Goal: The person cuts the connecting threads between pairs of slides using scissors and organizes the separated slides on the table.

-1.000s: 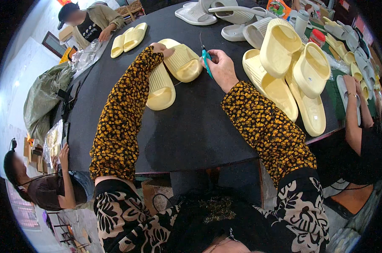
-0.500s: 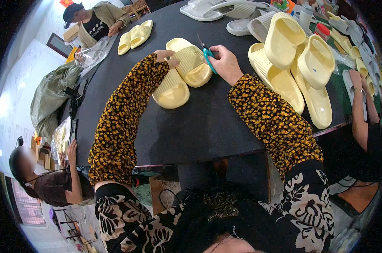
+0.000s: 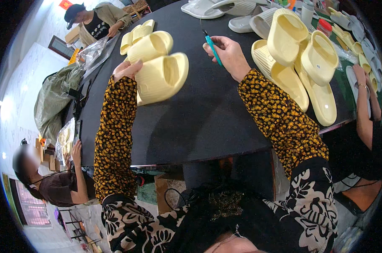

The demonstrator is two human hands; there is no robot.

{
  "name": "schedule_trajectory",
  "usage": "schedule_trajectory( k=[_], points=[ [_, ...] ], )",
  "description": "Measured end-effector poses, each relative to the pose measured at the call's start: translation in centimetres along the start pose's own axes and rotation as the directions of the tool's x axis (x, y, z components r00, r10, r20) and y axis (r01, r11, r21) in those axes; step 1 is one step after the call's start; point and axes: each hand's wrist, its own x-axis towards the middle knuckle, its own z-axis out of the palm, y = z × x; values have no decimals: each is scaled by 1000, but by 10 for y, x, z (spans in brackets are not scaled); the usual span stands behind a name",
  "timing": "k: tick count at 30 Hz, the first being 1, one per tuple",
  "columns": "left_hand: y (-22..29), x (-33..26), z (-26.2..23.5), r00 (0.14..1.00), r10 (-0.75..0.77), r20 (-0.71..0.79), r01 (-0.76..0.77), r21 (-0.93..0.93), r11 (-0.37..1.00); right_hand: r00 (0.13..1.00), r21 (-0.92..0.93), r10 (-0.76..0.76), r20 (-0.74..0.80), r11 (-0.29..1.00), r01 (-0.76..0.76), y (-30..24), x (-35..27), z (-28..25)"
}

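My left hand (image 3: 127, 70) grips a pair of pale yellow slippers (image 3: 161, 78) by their inner sides, tilted and lifted over the table, with the ribbed straps facing me. The fingers beneath the slippers are hidden. In my right hand (image 3: 229, 52) is a small pair of scissors (image 3: 213, 47) with teal handles and dark blades pointing away from me. The scissors are apart from the slippers. To the right of my right hand lies a pile of yellow slippers (image 3: 288, 38).
Another yellow pair (image 3: 136, 36) lies at the far left of the dark table (image 3: 191, 130). Grey slippers (image 3: 241, 24) rest at the far edge, near a red-lidded jar (image 3: 324, 26). People work at the left and far left, and another person's hands (image 3: 361, 78) are at the right.
The yellow pair has come up off the table and moved left in my left hand, turning as it went. My right hand with the scissors has shifted slightly right and away.
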Motion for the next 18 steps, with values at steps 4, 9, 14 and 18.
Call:
schedule_trajectory(
  k=[4,9,14,18],
  points=[
    [6,-5,10,998,41,-39,-49,-240,970,995,15,-38,95,999,37,-20,-13,11],
    [-36,20,19,922,274,-274,-356,-315,880,987,-10,-56,153,998,59,-34,-25,25],
    [-46,39,28,868,282,-409,-355,-114,928,987,-36,-42,152,998,48,-22,-17,32],
    [-57,29,45,949,209,-238,-245,-132,961,987,-145,-21,158,988,44,13,-8,26]
  ],
)
